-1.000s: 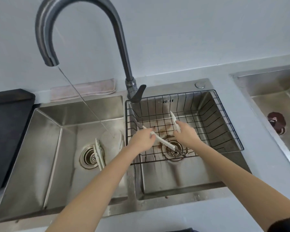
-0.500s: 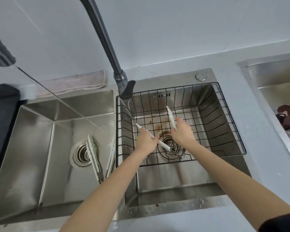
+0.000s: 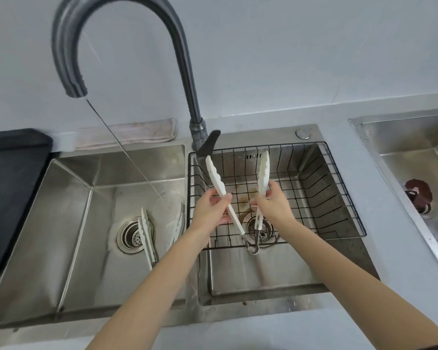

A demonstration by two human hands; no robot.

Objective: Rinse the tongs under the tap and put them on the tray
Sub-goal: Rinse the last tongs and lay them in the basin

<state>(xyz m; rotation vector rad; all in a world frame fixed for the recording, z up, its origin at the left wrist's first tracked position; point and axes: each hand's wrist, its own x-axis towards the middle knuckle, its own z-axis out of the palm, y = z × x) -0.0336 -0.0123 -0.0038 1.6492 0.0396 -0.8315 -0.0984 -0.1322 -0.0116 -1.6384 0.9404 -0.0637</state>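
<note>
Your left hand point(image 3: 211, 210) and right hand point(image 3: 272, 202) each pinch one arm of the tongs point(image 3: 219, 184); light, stiff, likely wet-slippery; grip mid-arm, firmly.

You've got white plastic tongs point(image 3: 239, 195), matt, with scalloped edges, joined by a bare metal hinge loop at the near end. Wire basket point(image 3: 339, 198) is thin black-coated metal, satin. Double sink point(image 3: 68, 223) is brushed stainless, streaky and wet, with a rust-brown stain on the right basin floor under the basket. Drain strainers are shinier polished metal. Tap point(image 3: 182, 59) is dark grey metal, dull finish, ribbed at the spout end. More white plastic tongs point(image 3: 147, 238) lie in the left basin. Cloth point(image 3: 127, 133) behind the sink is pale, soft, slightly grubby. Counter looks smooth matt grey.
</note>
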